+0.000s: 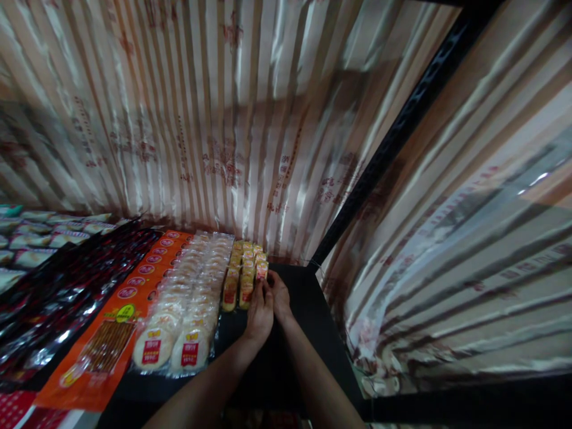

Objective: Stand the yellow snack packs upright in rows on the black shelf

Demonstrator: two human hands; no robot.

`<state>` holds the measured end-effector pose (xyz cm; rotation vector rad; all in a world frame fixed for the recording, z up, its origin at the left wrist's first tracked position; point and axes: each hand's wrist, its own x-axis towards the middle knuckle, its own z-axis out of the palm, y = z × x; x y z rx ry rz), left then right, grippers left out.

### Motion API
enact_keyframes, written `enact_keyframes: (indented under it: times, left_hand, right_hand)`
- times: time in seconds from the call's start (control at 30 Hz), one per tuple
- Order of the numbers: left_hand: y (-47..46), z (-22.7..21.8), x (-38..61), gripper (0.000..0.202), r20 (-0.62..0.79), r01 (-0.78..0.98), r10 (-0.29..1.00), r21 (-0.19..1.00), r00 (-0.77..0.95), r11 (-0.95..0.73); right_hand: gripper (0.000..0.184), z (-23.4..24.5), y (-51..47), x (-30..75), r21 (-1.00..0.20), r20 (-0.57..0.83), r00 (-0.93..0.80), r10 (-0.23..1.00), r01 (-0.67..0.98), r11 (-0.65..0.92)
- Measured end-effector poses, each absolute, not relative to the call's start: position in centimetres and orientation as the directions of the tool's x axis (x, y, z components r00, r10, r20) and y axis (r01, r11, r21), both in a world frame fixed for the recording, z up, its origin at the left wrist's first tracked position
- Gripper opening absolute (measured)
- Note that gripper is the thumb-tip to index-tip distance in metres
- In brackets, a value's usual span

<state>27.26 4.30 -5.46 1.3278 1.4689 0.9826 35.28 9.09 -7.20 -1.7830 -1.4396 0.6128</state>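
The left hand (260,314) hides part of the yellow packet (261,270) (its lettering blurred).

Dim light, soft focus, stretched edges.
Glare streaks the wrinkled, red-printed plastic sheeting (250,89) and glossy black-and-red plastic packets (92,283); broad shadow crosses the sheeting; the flat black shelf (308,301) shows little detail.

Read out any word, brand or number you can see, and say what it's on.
No text is legible for certain.
Round cracker packs: characters on red, too blurred.
Orange stick-snack packet: lettering too small.
Small yellow packs: print too small.
Striped sheeting: red characters, too blurred.
White packets: print too small.
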Motion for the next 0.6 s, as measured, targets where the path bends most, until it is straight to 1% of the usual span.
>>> enact_keyframes:
  times: [0.17, 0.3, 0.43, 0.53, 0.6]
  left_hand:
    - [4.2, -5.3, 27.3, 0.049, -0.079, 0.247, 0.997, 0.966, 0.018, 0.072]
    - [4.5, -5.6, 27.7, 0.051, -0.106, 0.209, 0.994, 0.973, 0.011, 0.101]
    - [4.6, -6.2, 27.7, 0.051, -0.109, 0.177, 0.994, 0.978, -0.008, 0.109]
    - [4.7, -6.2, 27.7, 0.046, -0.075, 0.157, 0.997, 0.985, -0.024, 0.078]
    - [5.0, -5.9, 27.9, 0.038, -0.022, 0.154, 0.999, 0.988, -0.034, 0.027]
  right_hand:
    - [0.044, -7.3, 9.5, 35.2, -0.794, 0.124, 0.23, 0.965, 0.606, -0.042]
    - [0.045, -7.2, 9.5, 35.2, -0.78, 0.146, 0.156, 0.977, 0.625, 0.017]
    - [0.045, -7.2, 9.6, 35.3, -0.723, 0.167, 0.101, 0.981, 0.688, 0.052]
    - [0.047, -7.4, 9.9, 35.2, -0.676, 0.24, 0.133, 0.962, 0.734, 0.067]
    - [0.048, -7.6, 10.2, 35.0, -0.687, 0.268, 0.116, 0.956, 0.719, 0.105]
